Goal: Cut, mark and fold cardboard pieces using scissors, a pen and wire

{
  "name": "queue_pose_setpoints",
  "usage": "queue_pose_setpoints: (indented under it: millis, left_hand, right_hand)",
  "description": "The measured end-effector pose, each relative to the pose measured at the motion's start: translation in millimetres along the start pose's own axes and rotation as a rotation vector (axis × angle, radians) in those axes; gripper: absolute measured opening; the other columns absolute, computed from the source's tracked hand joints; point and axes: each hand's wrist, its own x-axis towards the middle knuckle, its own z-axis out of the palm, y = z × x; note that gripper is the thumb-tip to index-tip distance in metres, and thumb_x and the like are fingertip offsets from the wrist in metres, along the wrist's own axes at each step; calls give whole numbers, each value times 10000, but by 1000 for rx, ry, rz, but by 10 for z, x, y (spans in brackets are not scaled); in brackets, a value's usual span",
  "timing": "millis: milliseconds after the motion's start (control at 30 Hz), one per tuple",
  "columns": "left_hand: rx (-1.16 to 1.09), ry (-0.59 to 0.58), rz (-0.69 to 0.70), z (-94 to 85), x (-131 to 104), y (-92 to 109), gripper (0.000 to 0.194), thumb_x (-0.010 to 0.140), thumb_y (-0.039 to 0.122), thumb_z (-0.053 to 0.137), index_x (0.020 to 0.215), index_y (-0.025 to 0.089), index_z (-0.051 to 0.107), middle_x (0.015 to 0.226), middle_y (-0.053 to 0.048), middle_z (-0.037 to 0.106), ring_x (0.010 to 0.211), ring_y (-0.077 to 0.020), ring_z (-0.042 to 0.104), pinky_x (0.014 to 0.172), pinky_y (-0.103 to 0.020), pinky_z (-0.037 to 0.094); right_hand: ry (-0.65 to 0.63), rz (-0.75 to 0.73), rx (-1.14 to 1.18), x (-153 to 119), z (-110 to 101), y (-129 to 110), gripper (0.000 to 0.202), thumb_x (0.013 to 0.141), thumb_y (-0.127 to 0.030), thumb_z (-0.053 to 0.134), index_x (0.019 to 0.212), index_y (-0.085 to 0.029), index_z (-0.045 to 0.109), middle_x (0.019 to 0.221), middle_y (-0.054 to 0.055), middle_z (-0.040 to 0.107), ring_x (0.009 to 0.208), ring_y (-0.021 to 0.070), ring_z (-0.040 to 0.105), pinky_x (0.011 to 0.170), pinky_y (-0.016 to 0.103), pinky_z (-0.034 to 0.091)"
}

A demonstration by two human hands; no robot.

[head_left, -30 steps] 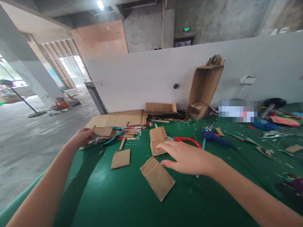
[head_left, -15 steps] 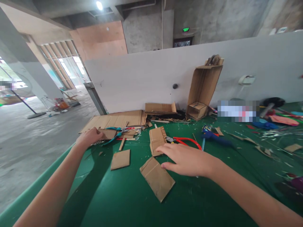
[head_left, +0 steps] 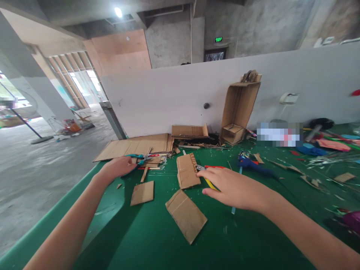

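Observation:
My left hand (head_left: 117,168) is at the left, its fingers curled over the handles of teal-handled pliers (head_left: 144,157). The pliers lie on thin cardboard strips. My right hand (head_left: 236,187) hovers palm down over a second pair of pliers with red and yellow handles (head_left: 209,183). Its fingers are stretched out, the thumb apart below them, and one handle shows between. Left of those fingers lies an upper cardboard piece (head_left: 187,170), with a larger cardboard rectangle (head_left: 187,217) nearer to me. A small cardboard square (head_left: 142,193) rests between the hands.
Along the white partition (head_left: 157,101) lie a flat cardboard sheet (head_left: 135,145) and a shallow cardboard tray (head_left: 188,131). A tall open cardboard box (head_left: 240,108) stands there. On the right are a blue glue gun (head_left: 254,167) and scattered scraps on the green table (head_left: 140,240).
My left hand has moved right, from a cardboard strip onto the teal-handled pliers. The right hand has shifted right, away from the cardboard pieces and over the red and yellow handles.

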Motion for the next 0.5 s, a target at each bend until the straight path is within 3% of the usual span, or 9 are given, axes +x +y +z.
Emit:
queue_pose_setpoints:
  millis: [100, 267, 500]
  left_hand:
    - [8, -59, 123, 25, 3, 85, 259, 709, 456, 512, 756, 215, 592, 763, -63, 667, 708, -246, 624, 630, -306, 441]
    - [43, -20, 183, 104, -11, 156, 169, 763, 332, 442, 757, 200, 547, 812, -97, 648, 746, -259, 616, 654, -332, 431]
    - [49, 83, 100, 206, -2, 286, 334, 897, 342, 258, 1064, 147, 471, 829, -114, 658, 771, -266, 649, 644, -332, 440]
  right_hand:
    - [33, 11, 5, -126, 99, 31, 377, 900, -383, 445, 1214, -214, 569, 1160, 97, 630, 1014, 278, 594, 828, 442, 476]
    - [49, -16, 39, -252, 385, 24, 307, 909, -291, 454, 1163, -186, 591, 1131, 81, 645, 1032, 240, 582, 874, 409, 459]
    - [64, -38, 30, -215, 507, 27, 275, 903, -252, 473, 1139, -187, 598, 1069, 80, 648, 977, 227, 582, 846, 400, 453]
